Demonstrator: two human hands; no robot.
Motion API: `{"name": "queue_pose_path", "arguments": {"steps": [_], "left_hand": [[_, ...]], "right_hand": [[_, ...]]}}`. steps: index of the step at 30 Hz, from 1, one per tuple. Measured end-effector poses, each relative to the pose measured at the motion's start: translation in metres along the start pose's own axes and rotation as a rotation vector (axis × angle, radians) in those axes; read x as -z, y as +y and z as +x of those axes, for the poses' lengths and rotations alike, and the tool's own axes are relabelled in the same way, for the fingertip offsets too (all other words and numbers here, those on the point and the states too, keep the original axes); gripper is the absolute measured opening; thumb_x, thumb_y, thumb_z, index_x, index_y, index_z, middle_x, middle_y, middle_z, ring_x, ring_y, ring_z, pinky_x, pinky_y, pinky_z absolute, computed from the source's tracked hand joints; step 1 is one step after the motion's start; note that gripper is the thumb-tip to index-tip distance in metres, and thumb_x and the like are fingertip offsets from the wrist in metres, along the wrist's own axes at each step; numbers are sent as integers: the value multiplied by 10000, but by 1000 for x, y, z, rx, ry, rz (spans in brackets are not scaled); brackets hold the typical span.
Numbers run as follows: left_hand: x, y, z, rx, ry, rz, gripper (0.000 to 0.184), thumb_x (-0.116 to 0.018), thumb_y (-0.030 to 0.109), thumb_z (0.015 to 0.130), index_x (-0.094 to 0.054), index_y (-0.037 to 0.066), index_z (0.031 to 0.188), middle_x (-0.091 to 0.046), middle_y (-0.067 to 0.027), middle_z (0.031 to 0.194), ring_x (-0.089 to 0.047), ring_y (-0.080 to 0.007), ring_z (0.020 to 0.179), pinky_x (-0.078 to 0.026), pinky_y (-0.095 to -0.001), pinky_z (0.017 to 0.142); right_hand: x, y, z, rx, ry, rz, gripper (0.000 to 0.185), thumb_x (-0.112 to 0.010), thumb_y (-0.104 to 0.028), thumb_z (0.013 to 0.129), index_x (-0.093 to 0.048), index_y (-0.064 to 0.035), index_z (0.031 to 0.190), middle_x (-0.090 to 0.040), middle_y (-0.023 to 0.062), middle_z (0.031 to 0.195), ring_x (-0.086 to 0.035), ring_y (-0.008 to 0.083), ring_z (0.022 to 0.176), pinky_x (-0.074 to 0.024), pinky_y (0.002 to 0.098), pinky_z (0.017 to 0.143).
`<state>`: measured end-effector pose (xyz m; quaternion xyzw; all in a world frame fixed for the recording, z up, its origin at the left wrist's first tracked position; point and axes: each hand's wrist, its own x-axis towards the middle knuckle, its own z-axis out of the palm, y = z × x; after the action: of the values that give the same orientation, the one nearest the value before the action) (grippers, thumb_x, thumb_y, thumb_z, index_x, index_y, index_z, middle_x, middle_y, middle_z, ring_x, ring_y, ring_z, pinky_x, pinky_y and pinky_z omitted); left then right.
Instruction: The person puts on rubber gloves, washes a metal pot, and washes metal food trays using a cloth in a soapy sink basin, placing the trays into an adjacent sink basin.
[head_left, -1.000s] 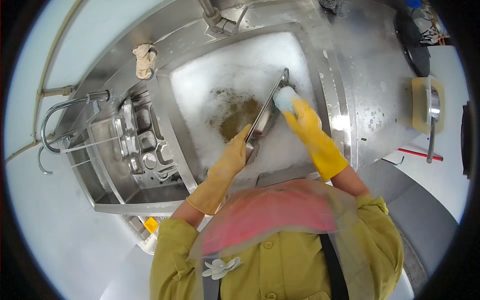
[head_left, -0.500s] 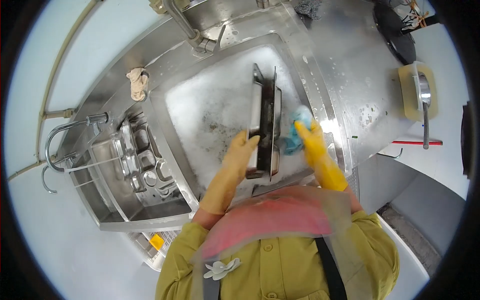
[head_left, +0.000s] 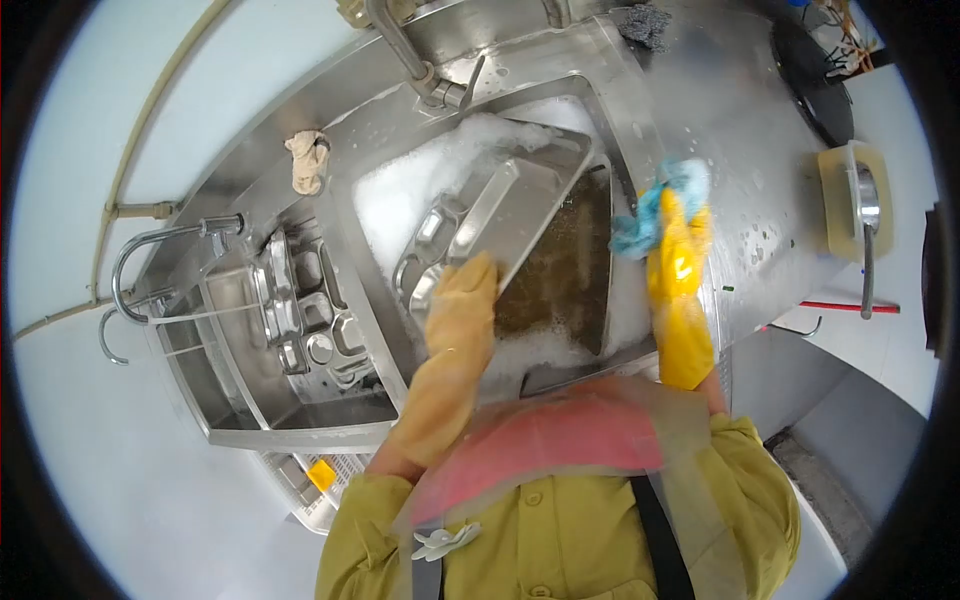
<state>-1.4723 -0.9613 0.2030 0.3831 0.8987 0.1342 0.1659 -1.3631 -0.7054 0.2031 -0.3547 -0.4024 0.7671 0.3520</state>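
Observation:
My left hand, in a tan rubber glove, grips the near edge of a metal compartment tray. The tray is tilted over the suds in the sink, its raised compartment bottoms facing up. Murky brown water shows to the tray's right, bounded by a dark straight edge; I cannot tell whether that is another tray. Over the sink's right rim, my right hand, in a yellow rubber glove, is closed on a soapy blue cloth, apart from the tray.
Several metal compartment trays lie in the left basin. A faucet stands behind the sink, with a bunched beige cloth on the ledge. At right are a yellowish container with a ladle and a black lid.
The tray was on edge beside the cloth; it has swung left and tipped, showing its underside. My right hand has moved right with the cloth, away from the tray.

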Motion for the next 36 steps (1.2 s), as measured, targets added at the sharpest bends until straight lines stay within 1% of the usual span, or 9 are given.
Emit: {"name": "queue_pose_path", "arguments": {"steps": [6,9,12,15,17,19,25,31,36], "left_hand": [[-121,-20,9,-197,21,-53,593,-782,187,780,-593,26,1318,-565,-180,1418,-530,-339,1323,-388,-527,1127],[-108,-16,2,181,170,-88,795,-848,274,745,-511,-23,1402,-488,-243,1479,-464,-344,1397,-351,-527,1160],[-126,-64,-13,420,195,-219,850,-834,324,802,-451,-40,1467,-448,-243,1522,-451,-339,1403,-352,-449,1174],[-111,-83,-29,599,17,-365,787,-799,307,861,-450,-54,1467,-496,-218,1494,-485,-315,1375,-367,-381,1168],[-129,-113,-31,867,27,-944,713,-783,267,890,-471,-47,1450,-552,-201,1434,-534,-297,1326,-394,-361,1153],[-192,-162,-27,1184,173,-2035,611,-773,196,909,-513,-23,1416,-630,-183,1332,-608,-278,1245,-438,-367,1127],[-141,-126,-24,1290,198,-1867,460,-786,246,909,-628,41,1290,-690,-132,1201,-709,-274,975,-590,-435,874],[-140,-128,-28,1272,189,-1784,438,-767,211,906,-620,55,1288,-690,-137,1178,-705,-295,985,-590,-450,798],[-181,-130,-32,1288,224,-1782,392,-771,229,889,-654,77,1231,-703,-117,1123,-704,-243,947,-576,-439,784]], "right_hand": [[-20,28,36,-82,-335,-49,215,-593,-152,1047,-607,-57,1239,-622,40,867,-581,137,655,-502,298,550],[-16,102,66,-236,-297,-24,257,-592,-161,1039,-605,-78,1282,-644,49,902,-594,124,631,-478,239,511],[-6,165,95,-253,-185,-153,335,-581,-190,1017,-579,-102,1340,-581,78,1090,-530,193,861,-399,324,711],[2,229,86,83,-228,-916,414,-570,-219,995,-554,-126,1398,-518,106,1279,-466,262,1090,-319,409,912],[4,273,54,303,-364,-1393,466,-563,-238,981,-537,-142,1436,-476,126,1404,-423,308,1243,-267,465,1045],[-1,307,3,464,-580,-1626,520,-556,-258,966,-520,-158,1475,-435,145,1530,-380,355,1396,-214,522,1179],[-37,243,-7,619,-1168,-1325,544,-625,-245,910,-550,-210,1448,-451,132,1572,-421,386,1436,-322,508,1195],[-25,239,37,348,-708,-1835,697,-639,-542,918,-550,-4,1353,-523,264,1442,-461,436,1378,-347,535,1149],[-8,265,-45,136,-1060,-1456,660,-695,-503,871,-606,-66,1357,-570,233,1383,-497,455,1316,-344,547,1147]]}}
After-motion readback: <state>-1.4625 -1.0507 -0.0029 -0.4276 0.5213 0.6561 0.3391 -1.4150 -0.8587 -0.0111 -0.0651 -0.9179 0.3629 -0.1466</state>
